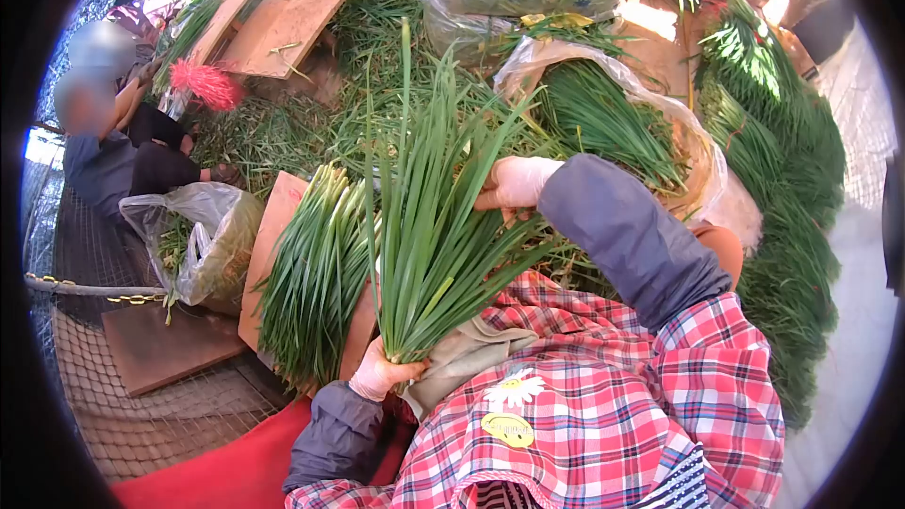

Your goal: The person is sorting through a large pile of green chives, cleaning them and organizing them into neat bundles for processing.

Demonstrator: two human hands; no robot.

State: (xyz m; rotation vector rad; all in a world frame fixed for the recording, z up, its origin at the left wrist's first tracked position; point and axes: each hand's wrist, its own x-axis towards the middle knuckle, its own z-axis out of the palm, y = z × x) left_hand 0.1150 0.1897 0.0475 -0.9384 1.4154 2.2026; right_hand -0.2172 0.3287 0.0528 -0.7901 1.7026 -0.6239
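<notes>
My left hand (386, 372), in a pale glove with bare fingertips, is closed around the gathered base of a fanned-out bunch of green chives (429, 217). The long leaves point up and away from me. At the bunch's right edge, my right hand (515, 185) has its fingers curled against some of the leaves; its fingertips are partly hidden. Just left of the held bunch, a thick pile of chives (316, 269) lies on a tilted brown board (269, 250), pale stem ends upward. A beige cloth (471, 353) lies on my lap beside my left hand.
An open plastic sack of chives (613, 123) stands ahead to the right, and a long heap of chives (787, 198) runs down the right. Loose leaves (377, 66) litter the ground. At left sit a co-worker (104, 155) and a plastic bag (212, 245).
</notes>
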